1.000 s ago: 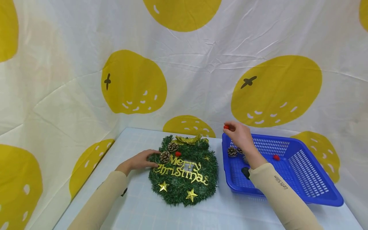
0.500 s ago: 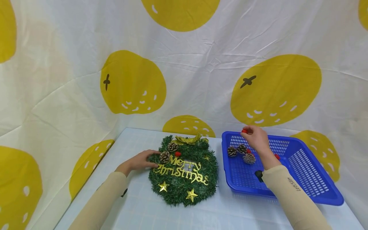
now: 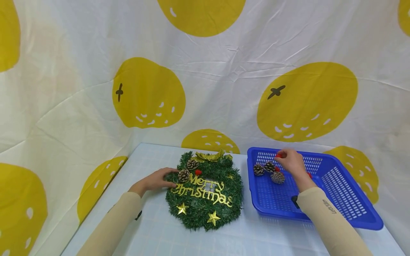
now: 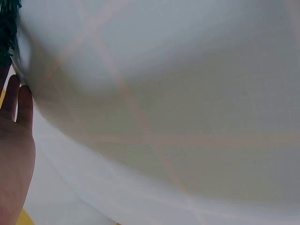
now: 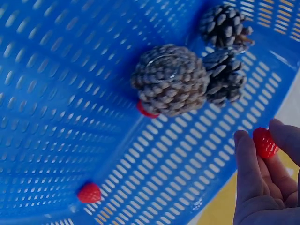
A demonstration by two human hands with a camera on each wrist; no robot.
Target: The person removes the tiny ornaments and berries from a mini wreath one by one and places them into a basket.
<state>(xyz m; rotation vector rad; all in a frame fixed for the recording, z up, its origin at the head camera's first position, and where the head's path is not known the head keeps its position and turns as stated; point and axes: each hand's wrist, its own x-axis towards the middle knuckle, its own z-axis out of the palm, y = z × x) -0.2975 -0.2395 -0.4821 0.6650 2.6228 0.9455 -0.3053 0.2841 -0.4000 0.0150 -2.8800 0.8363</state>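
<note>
Well left of the basket (image 3: 270,197), the left hand (image 3: 157,178) rests against the wreath (image 3: 199,209), on the side away from the basket. Its thumb and fingers are parted; the tips meet the greenery, so I cannot tell whether they pinch any of it. A light, even touch should serve best: enough to stop the wreath sliding, without flattening it or nudging the two cones (image 3: 184,175) close to the fingers.

Over the basket's far side, the right hand (image 3: 293,163) pinches the berry (image 5: 266,142) between thumb and fingertip. The berry is small and rounded and may well be slick, so the pinch wants to be snug but no hard squeeze, which could pop it out. The sleeve (image 3: 333,220) crosses above the basket's near rim, so the forearm should ride high enough not to drag it.

The berry sits at the very ends of thumb and finger, much of it showing between them; the other fingers bend below it, and whether they touch it I cannot tell. It looks near the basket's far rim, height unclear. Inside the basket, left to right, lie three cones (image 5: 171,79) and two loose berries (image 5: 89,192), one of them partly behind the biggest cone.
</note>
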